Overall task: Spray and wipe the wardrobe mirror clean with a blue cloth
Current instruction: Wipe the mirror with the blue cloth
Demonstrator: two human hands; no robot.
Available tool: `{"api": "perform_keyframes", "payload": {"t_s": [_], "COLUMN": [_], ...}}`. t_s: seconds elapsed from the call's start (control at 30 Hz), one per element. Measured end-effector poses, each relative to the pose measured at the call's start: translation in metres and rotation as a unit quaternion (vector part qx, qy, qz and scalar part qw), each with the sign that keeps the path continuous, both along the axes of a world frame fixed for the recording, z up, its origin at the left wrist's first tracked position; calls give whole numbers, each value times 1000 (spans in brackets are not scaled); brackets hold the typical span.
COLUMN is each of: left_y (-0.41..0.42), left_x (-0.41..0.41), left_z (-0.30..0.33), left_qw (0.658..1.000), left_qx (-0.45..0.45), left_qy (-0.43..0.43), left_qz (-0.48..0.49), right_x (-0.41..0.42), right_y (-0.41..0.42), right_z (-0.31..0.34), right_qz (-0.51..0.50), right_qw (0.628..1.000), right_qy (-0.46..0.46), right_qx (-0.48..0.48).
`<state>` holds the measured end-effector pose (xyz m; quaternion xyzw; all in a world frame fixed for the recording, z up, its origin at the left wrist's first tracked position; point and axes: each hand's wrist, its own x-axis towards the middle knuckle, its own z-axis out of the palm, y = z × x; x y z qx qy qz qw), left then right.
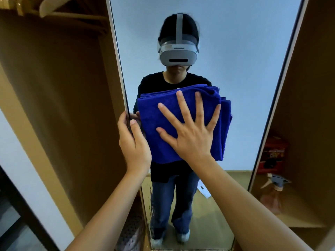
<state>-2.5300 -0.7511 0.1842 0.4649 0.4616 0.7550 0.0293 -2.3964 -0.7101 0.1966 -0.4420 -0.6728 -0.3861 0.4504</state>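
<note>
1. The tall wardrobe mirror with a thin pale frame (pixel 226 51) stands straight in front of me. It fills the middle of the view, between brown wooden wardrobe panels. In the glass I see my reflection: grey headset, black shirt, blue jeans.
2. The brown wooden wardrobe compartment (pixel 308 124) is on the right side of the mirror. Another one on the left holds a pale clothes hanger (pixel 54 8) at the top.
3. The folded dark blue terry cloth (pixel 163 127) lies flat against the mirror glass, around the middle height of the mirror and near its left edge.
4. My right hand (pixel 192 134) presses on the blue cloth with the palm. The fingers are straight and spread wide apart, pointing up. The forearm comes from the bottom right.
5. My left hand (pixel 133 142) grips the left edge of the mirror. The thumb lies on the glass side and the other fingers are curled behind the frame.
6. A red box with printing (pixel 273 153) stands on the right shelf. Its writing is too blurred to read.
7. A pink transparent spray bottle with a grey trigger head (pixel 273 194) stands on the same shelf, just below the box. I see no label on it.
</note>
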Motion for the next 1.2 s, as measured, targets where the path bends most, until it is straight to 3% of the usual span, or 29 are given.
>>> {"api": "perform_keyframes", "payload": {"t_s": [0.63,1.0,1.2], "left_y": [-9,-11,-9], "left_x": [3,8,11], "left_z": [-72,-94,-95], "left_qw": [995,993,992], "left_qx": [-97,-113,-114], "left_qy": [11,-2,2], "left_qz": [16,26,44], "right_x": [112,111,110], "right_y": [16,21,16], "right_z": [19,-91,-74], "right_qz": [-27,-32,-22], "right_qw": [999,999,1000], "right_qy": [35,29,11], "right_qx": [-3,-2,-17]}}
